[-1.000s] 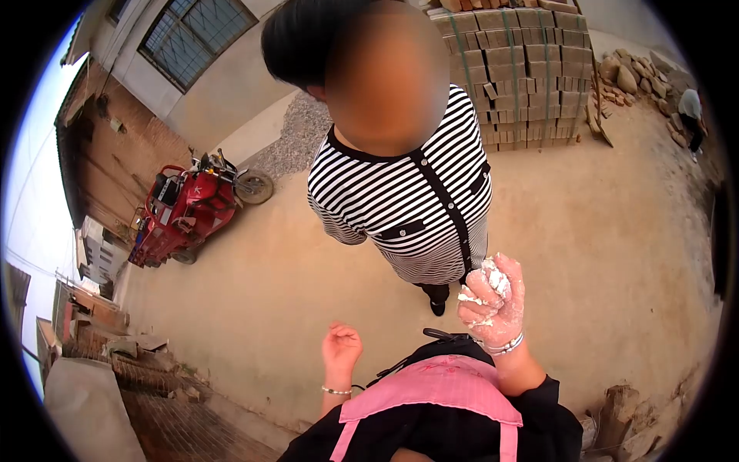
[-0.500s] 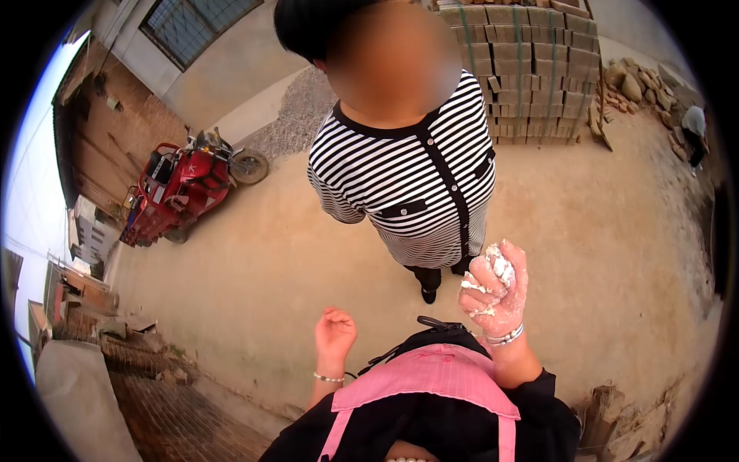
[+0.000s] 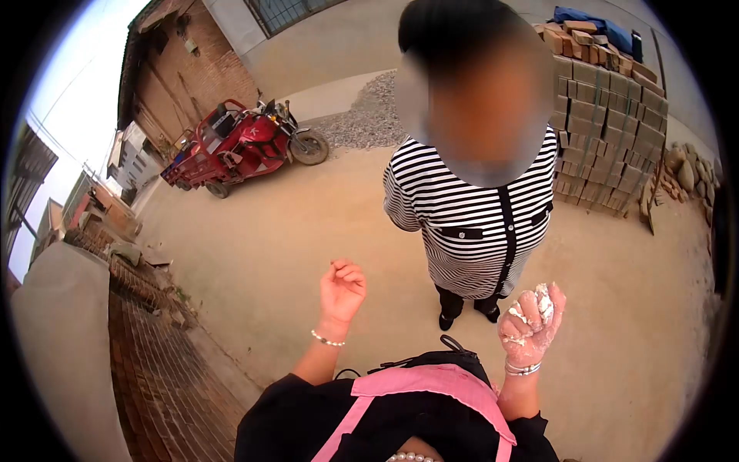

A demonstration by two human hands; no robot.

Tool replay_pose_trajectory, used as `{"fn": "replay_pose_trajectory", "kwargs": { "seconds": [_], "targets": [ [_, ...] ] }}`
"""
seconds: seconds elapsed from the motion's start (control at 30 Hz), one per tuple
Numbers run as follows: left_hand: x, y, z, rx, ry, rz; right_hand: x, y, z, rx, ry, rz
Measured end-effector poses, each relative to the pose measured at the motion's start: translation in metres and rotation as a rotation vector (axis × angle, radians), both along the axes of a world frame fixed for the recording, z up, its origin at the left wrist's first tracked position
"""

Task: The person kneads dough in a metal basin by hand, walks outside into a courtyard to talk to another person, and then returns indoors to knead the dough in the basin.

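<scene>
My left hand [image 3: 342, 292] is raised in front of me, its fingers curled in toward the palm and nothing seen in it; a bead bracelet circles the wrist. To the right, my right hand [image 3: 531, 327] is closed in a fist around white, sticky dough [image 3: 545, 303]. Bits of it cling to the fingers, and a pale powder coats the skin. Silver bangles are on that wrist. Below both hands is the pink apron [image 3: 431, 381] that I wear over black clothes. A person in a striped top [image 3: 477, 223] stands facing me, just beyond my hands.
A red cargo tricycle [image 3: 250, 142] is parked at the left near a gravel heap [image 3: 358, 115]. Stacked grey blocks [image 3: 604, 127] stand behind the person, with rocks [image 3: 685, 173] beside them. A tiled roof or brick surface [image 3: 165, 362] lies at the lower left.
My view has swung, so the person, tricycle and blocks now sit farther right. The left hand is raised a little higher; the right hand stays closed on the dough.
</scene>
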State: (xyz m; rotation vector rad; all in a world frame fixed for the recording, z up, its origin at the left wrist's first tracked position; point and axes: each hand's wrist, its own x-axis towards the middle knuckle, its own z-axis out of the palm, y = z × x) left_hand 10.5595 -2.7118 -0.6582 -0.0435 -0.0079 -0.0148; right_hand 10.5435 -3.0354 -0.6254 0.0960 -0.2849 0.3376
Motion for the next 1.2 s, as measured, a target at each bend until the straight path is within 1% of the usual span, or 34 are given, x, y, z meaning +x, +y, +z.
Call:
{"fn": "replay_pose_trajectory", "kwargs": {
  "seconds": [0.03, 0.07, 0.1, 0.17, 0.3, 0.37, 0.47, 0.53, 0.63, 0.77, 0.8, 0.87, 0.97, 1.07, 1.2],
  "targets": [
    [-0.006, 0.012, -0.015, -0.068, 0.052, -0.011, 0.001, -0.002, -0.001, 0.018, 0.058, 0.051],
    [-0.001, 0.054, -0.08, 0.027, 0.296, 0.074, 0.003, -0.002, -0.006, 0.024, 0.025, 0.035],
    [-0.01, 0.062, -0.106, 0.061, 0.392, 0.127, 0.002, -0.004, -0.001, -0.003, 0.061, 0.014],
    [-0.043, 0.052, -0.135, 0.091, 0.438, 0.045, 0.002, -0.006, -0.004, 0.02, 0.065, 0.014],
    [-0.06, 0.001, -0.116, 0.093, 0.542, 0.013, 0.008, -0.006, -0.008, -0.017, -0.088, 0.011],
    [-0.053, -0.011, -0.106, 0.12, 0.576, 0.015, 0.01, -0.005, -0.005, -0.042, -0.092, 0.018],
    [-0.048, -0.009, -0.112, 0.111, 0.403, -0.067, 0.009, -0.003, -0.008, -0.045, -0.058, 0.033],
    [-0.044, -0.012, -0.102, 0.101, 0.454, -0.035, 0.007, -0.003, -0.009, -0.083, -0.021, 0.033],
    [-0.049, -0.01, -0.103, 0.067, 0.515, -0.016, 0.005, -0.002, -0.008, 0.027, 0.035, 0.034],
    [-0.045, -0.008, -0.104, 0.019, 0.518, -0.035, 0.003, -0.004, -0.005, -0.03, 0.091, 0.01],
    [-0.047, -0.009, -0.104, 0.055, 0.538, -0.013, 0.002, -0.004, -0.005, -0.028, 0.104, 0.01],
    [-0.044, -0.012, -0.101, 0.124, 0.566, 0.028, 0.002, -0.003, -0.003, -0.02, 0.097, 0.019],
    [-0.042, -0.011, -0.101, -0.009, 0.506, -0.028, 0.005, -0.004, -0.003, -0.01, 0.067, 0.036],
    [-0.042, -0.007, -0.109, 0.026, 0.539, 0.006, 0.004, -0.002, -0.002, -0.01, 0.06, 0.034],
    [-0.044, -0.007, -0.107, 0.032, 0.541, 0.032, 0.002, -0.002, 0.0, -0.027, 0.026, 0.021]
  ]
}}
